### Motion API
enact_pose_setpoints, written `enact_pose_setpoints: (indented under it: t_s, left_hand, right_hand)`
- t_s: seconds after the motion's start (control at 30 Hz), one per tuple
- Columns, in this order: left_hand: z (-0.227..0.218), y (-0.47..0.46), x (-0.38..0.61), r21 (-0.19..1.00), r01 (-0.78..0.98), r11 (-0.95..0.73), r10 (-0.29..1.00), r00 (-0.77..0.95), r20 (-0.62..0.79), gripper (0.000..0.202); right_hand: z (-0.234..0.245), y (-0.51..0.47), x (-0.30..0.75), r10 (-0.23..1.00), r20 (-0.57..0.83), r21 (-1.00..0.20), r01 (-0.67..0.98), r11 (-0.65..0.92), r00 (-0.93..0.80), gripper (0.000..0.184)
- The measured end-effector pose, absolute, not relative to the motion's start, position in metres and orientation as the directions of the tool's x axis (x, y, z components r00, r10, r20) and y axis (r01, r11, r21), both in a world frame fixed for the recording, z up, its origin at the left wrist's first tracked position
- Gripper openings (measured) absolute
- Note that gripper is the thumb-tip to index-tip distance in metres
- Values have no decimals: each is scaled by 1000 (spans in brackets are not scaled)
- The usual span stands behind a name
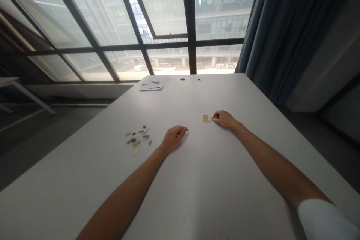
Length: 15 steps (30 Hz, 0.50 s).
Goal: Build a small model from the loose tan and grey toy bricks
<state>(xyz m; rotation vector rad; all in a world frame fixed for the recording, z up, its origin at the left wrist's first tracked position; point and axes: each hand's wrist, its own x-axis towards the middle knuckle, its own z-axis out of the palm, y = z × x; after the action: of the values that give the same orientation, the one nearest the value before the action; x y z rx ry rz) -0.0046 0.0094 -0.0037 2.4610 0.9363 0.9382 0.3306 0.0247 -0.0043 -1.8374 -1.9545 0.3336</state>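
Observation:
My right hand (224, 119) rests on the white table (202, 165), its fingers closed at a small grey toy brick (212, 119). Left of that brick lie a small white piece (209, 118) and a tan studded plate (206, 118), close together in a row. My left hand (174, 137) lies lower and to the left, away from the plate. Its fingers are curled and pressed together, and no thing shows at their tips. Farther left, a loose group of small bricks holds several grey pieces (145, 136), tan ones (136, 143) and white ones (136, 150).
Papers (152, 87) with a small white object (155, 81) lie at the far left of the table. A dark round disc (182, 79) and a small dark item (199, 79) are near the far edge. Windows and a blue curtain (281, 33) stand beyond.

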Motion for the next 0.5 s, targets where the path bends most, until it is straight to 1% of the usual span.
enact_pose_setpoints:
  t_s: [0.5]
  left_hand:
    - [-3, 9, -5, 529, 465, -710, 699, 559, 446, 35]
  right_hand:
    - [-3, 23, 327, 988, 143, -462, 880, 111, -50, 18]
